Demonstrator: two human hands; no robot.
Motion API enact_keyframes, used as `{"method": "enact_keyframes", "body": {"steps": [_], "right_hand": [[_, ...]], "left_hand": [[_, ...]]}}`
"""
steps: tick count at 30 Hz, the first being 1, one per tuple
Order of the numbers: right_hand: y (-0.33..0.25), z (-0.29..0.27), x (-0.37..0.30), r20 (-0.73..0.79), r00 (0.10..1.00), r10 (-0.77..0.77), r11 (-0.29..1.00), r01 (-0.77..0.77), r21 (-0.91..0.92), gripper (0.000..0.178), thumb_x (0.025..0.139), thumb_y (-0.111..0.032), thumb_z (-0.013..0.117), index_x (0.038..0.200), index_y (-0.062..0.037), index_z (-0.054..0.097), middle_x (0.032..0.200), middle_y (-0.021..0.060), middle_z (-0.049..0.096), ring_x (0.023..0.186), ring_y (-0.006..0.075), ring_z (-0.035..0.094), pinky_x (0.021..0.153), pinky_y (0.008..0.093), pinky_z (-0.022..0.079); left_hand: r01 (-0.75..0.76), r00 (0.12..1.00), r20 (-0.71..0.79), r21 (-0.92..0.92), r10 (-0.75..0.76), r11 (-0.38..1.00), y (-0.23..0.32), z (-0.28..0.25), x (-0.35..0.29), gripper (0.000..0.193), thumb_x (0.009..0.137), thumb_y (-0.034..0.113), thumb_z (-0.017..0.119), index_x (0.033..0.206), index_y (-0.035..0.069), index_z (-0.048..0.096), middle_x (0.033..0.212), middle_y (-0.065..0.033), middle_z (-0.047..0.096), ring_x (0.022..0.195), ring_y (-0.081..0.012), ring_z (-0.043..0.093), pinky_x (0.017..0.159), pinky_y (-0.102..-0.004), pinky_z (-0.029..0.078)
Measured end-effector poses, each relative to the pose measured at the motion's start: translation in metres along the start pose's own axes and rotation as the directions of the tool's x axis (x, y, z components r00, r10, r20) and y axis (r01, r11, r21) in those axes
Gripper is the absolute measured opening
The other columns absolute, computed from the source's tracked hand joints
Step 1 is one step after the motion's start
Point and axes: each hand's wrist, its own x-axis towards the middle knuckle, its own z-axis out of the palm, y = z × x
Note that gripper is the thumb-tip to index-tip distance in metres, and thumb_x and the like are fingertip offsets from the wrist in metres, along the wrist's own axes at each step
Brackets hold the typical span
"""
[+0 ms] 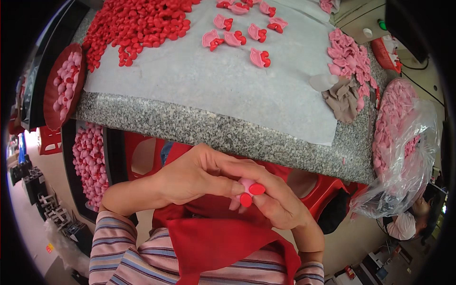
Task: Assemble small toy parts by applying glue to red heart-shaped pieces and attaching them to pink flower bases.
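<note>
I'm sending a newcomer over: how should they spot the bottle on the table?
On the speckled table, find the white sheet. Near its right side, beside a crumpled brown cloth, is the bottle. It is whitish and smooth, unlike the cloth and the pink pieces beyond.

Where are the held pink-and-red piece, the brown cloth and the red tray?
Pink-and-red piece (247, 184): head view, its pink part.
Brown cloth (343, 100): head view, crumpled middle.
Red tray (50, 105): head view, left wall.

The bare left hand (190, 175) and right hand (280, 205) partly hide the small pink-and-red piece (246, 183), and the upper edge crops the heap of glossy red pieces (145, 23).
</note>
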Motion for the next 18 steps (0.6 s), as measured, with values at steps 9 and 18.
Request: {"method": "enact_keyframes", "body": {"steps": [9, 18], "right_hand": [[-0.007, -0.015, 0.008, 0.12, 0.992, -0.031, 0.999, 0.034, -0.018, 0.048, 0.083, -0.006, 0.032, 0.13, -0.0052, 0.03, 0.126, 0.0152, 0.032, 0.081, 0.0177, 0.052, 0.068, 0.029, 0.047], [-0.018, -0.029, 0.018, 0.067, 0.997, -0.047, 0.996, 0.052, -0.075, 0.042, 0.087, -0.011, 0.031, 0.128, -0.001, 0.032, 0.12, 0.0155, 0.039, 0.078, 0.0178, 0.053, 0.068, 0.0298, 0.047]], "left_hand": [[0.027, 1.0, 0.014, 0.004, -0.027, 1.0, 0.009, -0.004, 0.006, 0.031, 0.077, -0.011, 0.054, 0.109, -0.01, 0.054, 0.105, -0.0186, 0.057, 0.086, -0.0232, 0.06, 0.075, -0.0357, 0.051], [0.012, 0.995, 0.097, 0.034, -0.015, 0.999, 0.023, -0.008, 0.02, 0.034, 0.08, -0.01, 0.051, 0.114, -0.008, 0.05, 0.108, -0.0168, 0.056, 0.091, -0.0235, 0.058, 0.079, -0.0369, 0.05]]}}
